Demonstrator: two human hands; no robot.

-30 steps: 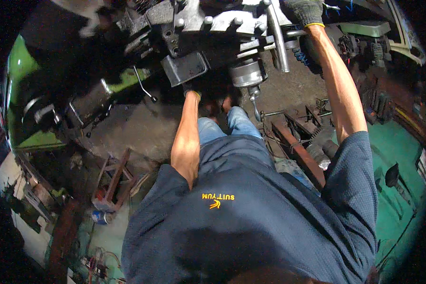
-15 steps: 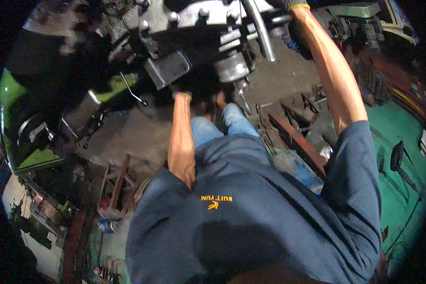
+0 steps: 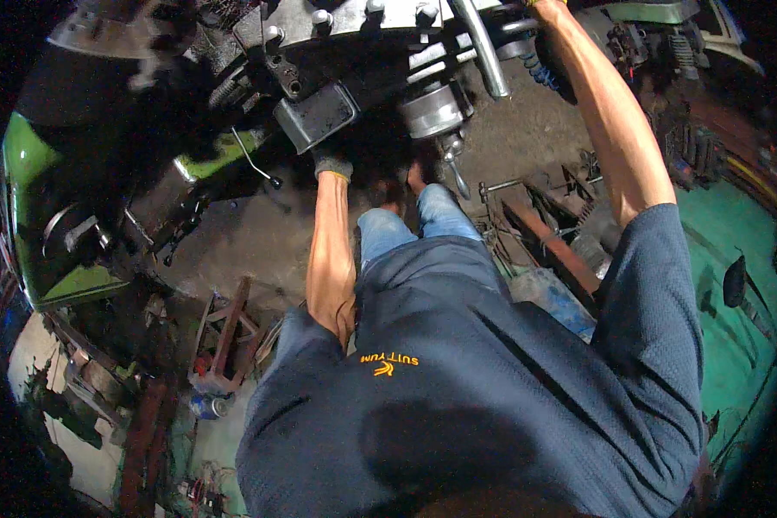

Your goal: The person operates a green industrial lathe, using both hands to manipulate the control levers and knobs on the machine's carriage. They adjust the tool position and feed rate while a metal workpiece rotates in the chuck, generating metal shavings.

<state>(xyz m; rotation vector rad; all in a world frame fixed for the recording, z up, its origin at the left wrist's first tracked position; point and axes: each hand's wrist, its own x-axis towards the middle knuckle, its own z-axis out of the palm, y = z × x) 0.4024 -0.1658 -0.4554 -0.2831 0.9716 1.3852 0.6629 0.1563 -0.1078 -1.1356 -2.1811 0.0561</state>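
My left hand [image 3: 334, 164], in a dark grey work glove with a yellowish cuff, reaches up under a dark rectangular metal box [image 3: 317, 118] on the machine. Its fingers are lost in shadow behind that box, so its grip does not show. At the top edge my right arm runs up past a bright steel bar [image 3: 483, 52]. Only the yellow glove cuff of my right hand [image 3: 547, 3] shows; its fingers lie beyond the picture. Between my arms a round steel handwheel hub [image 3: 432, 112] with a tapered crank handle [image 3: 456, 173] juts from the machine.
Green machine housing [image 3: 26, 190] with a thin lever [image 3: 255, 160] stands on the left. A rusty steel frame [image 3: 229, 337] and a blue can [image 3: 207, 406] sit on the floor. Steel beams [image 3: 535, 229] and scrap lie right of my legs, beside green flooring [image 3: 742, 380].
The whole view has shifted slightly, with the machine now higher and further right. My right hand has slipped almost out past the top edge. My left hand stays under the metal box.
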